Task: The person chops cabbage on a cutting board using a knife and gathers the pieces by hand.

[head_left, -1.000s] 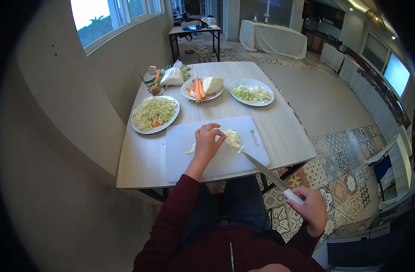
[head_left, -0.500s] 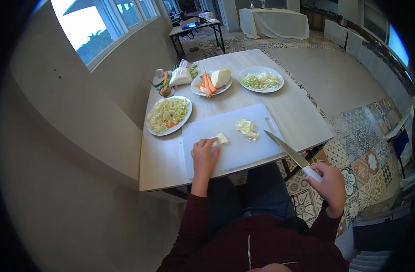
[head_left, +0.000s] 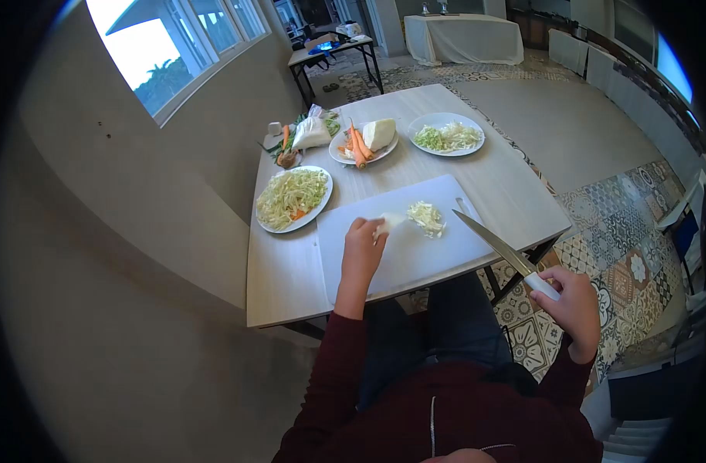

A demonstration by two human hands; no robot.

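Right at the centre of it, the pale piece (head_left: 391, 222) lay over the middle of the white cutting board (head_left: 399, 262), at the fingers of the left hand (head_left: 363, 243); thumb and fingers bent in close around its left end, and what a pinch that looked, though the piece was blurred and its contact with the board was impossible to call. Just to its right sat the chopped heap (head_left: 426, 219), a loose little pile of pale bits, lying on the board and apart from that hand. Over on the right, here was the knife (head_left: 503, 251), its white handle wrapped by the closed fingers of the right hand (head_left: 573, 305), the blade slanting far and left so that its tip came up beside the slot (head_left: 466, 208) in the board. And the board itself, flat on the pale bench (head_left: 507, 185), reached to the near edge! Left of it stood the near plate (head_left: 329, 189), loaded with shreds (head_left: 292, 193) and a touch of orange on the near side. Beyond the board, the middle plate (head_left: 384, 157) carried carrots (head_left: 360, 147) with a big pale chunk (head_left: 380, 134) on their right, while the far-right plate (head_left: 445, 153) showed green and white strips (head_left: 448, 137). Out at the far left rested a whitish bag (head_left: 312, 133), with more vegetables (head_left: 288, 157) beside it.
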